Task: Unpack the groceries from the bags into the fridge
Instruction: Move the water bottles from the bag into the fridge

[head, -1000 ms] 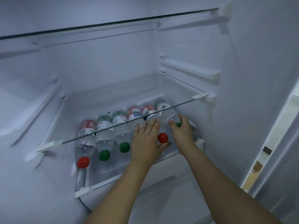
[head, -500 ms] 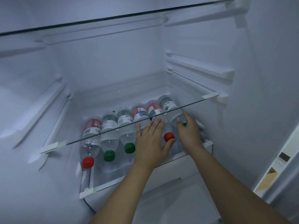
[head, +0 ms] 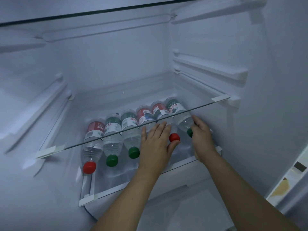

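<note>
**Fridge interior, bottles lined up**

Inside the white fridge [head: 275, 80], below a glass shelf [head: 133, 130], six water bottles [head: 113, 139] lie side by side at frame centre, caps twd us. Our left hand [head: 155, 144] lies flat, fingers spread, on the 4th bottle. Our right hand [head: 202, 135] curls round the rightmost bottle [head: 180, 119] nr its green cap.

You have 6 water bottles [head: 130, 130] lying side by side on the lower glass shelf [head: 116, 186], caps toward you, beneath the bare upper glass shelf [head: 75, 145].
</note>
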The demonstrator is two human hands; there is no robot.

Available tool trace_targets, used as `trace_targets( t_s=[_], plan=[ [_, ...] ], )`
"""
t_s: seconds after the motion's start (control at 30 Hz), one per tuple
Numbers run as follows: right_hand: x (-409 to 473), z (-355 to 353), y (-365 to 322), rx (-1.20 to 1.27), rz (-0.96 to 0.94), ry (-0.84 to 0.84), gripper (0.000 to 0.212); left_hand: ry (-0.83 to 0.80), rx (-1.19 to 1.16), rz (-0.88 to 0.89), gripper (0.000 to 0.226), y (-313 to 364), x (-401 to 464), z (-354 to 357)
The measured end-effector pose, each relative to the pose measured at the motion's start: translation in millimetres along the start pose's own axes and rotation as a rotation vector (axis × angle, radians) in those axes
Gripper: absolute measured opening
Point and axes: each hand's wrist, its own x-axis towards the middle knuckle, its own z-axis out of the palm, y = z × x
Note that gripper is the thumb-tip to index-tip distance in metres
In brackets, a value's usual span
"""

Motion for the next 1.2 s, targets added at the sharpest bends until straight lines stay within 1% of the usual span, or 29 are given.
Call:
trace_targets(
  t_s=[0.3,0.43,0.53,0.6,0.63,0.73,0.83,0.97,1.03,1.1,1.2],
  plan=[
    [-2.9,1.5,-0.8,-0.056,-0.005,0.014,0.041,0.020,-0.020,0.006,0.062,-0.9,0.2,-2.1],
    [-11.2,4.6,-9.3,-0.101,-0.013,0.046,0.042,0.015,-0.030,0.003,0.061,-0.9,0.1,-3.3],
    [-19.1,7.4,-22.1,-0.236,-0.024,0.012,0.044,-0.007,-0.049,-0.009,0.060,0.2,0.4,-7.3],
    [-29.4,7.1,-31.4,-0.352,-0.021,-0.008,0.039,-0.020,-0.074,-0.022,0.059,0.8,-0.1,-9.4],
    [-36.1,4.8,-35.6,-0.410,-0.039,-0.020,0.037,-0.016,-0.099,-0.031,0.058,2.0,-1.2,-11.8],
    [-57.5,-4.6,-49.9,-0.631,-0.169,-0.094,0.048,0.001,-0.171,-0.052,0.052,6.0,-6.1,-22.4],
    [-76.4,-17.6,-68.1,-0.802,-0.304,-0.159,0.044,0.027,-0.148,-0.082,0.052,15.4,-17.8,-43.6],
    [-103.1,-26.8,-91.9,-0.937,-0.445,-0.263,0.038,0.048,-0.136,-0.175,0.055,31.8,-40.2,-85.5],
    [-117.3,-31.7,-100.0,-1.003,-0.497,-0.324,0.042,0.027,-0.115,-0.198,0.057,38.6,-52.5,-107.5],
    [-132.0,-36.2,-106.1,-1.076,-0.550,-0.366,0.043,-0.004,-0.122,-0.242,0.051,43.5,-66.6,-128.5],
    [-151.4,-40.2,-112.6,-1.134,-0.594,-0.449,0.042,0.043,-0.117,-0.294,0.048,48.7,-89.2,-156.6]
  ],
)
